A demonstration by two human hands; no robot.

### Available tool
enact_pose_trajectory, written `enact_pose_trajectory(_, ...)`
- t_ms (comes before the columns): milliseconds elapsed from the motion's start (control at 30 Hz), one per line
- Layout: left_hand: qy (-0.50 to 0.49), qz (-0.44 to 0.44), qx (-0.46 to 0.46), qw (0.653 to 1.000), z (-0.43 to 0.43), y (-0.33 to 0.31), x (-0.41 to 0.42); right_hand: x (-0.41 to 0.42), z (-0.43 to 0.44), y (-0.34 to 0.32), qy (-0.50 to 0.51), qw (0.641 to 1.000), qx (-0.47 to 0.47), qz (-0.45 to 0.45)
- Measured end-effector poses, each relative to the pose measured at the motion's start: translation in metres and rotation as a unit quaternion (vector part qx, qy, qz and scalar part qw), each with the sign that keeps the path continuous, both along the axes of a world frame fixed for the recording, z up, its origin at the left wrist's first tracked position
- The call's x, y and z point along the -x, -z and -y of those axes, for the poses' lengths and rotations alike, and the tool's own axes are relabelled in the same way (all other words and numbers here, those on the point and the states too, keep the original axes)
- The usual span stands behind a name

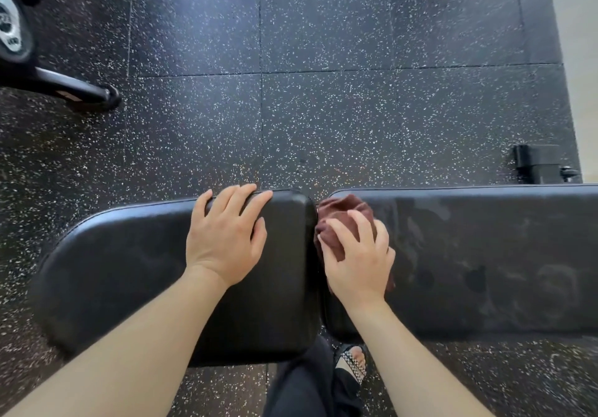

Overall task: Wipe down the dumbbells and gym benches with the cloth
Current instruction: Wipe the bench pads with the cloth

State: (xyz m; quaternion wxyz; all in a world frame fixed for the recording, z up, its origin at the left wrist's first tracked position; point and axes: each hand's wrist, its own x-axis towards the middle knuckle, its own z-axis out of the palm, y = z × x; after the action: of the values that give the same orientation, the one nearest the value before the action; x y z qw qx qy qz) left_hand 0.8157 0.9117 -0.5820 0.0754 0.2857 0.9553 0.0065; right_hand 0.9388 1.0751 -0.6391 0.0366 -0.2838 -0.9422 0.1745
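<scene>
- nearest you, your sandalled foot (352,361) stands on the speckled floor (323,109), below the gap between the two pads.
- the bench lies across your view with its long axis left to right: the short seat pad (129,280) is on the left and the long back pad (485,254) on the right, with a narrow gap between them.
- your left hand (223,238) rests palm down near the seat pad's right end, fingers spread and relaxed, tips at the far edge, holding nothing.
- your right hand (359,261) curls its fingers over the maroon cloth (343,209), which is bunched on the back pad's left end just beside the gap.
- smeary streaks mark the back pad to the right of the cloth.
- farther off, a black frame part (540,162) stands beyond the back pad, and a silver-faced weight (9,28) sits at the far left edge.
</scene>
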Motion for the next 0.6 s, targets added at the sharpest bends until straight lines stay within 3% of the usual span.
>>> enact_pose_trajectory(233, 0.001, -0.015, -0.006, 1.000, 0.001, 0.001, -0.001, 0.041, -0.009, -0.001, 0.059, 0.998, -0.004, 0.014)
enact_pose_trajectory(367, -0.005, 0.001, 0.001, 1.000, -0.002, -0.001, -0.001, 0.026, -0.015, -0.003, 0.030, 0.999, -0.002, 0.011)
enact_pose_trajectory(600, -0.035, 0.033, -0.012, 0.999, -0.014, -0.005, 0.002, 0.013, -0.036, -0.007, 0.109, 0.993, 0.039, 0.024)
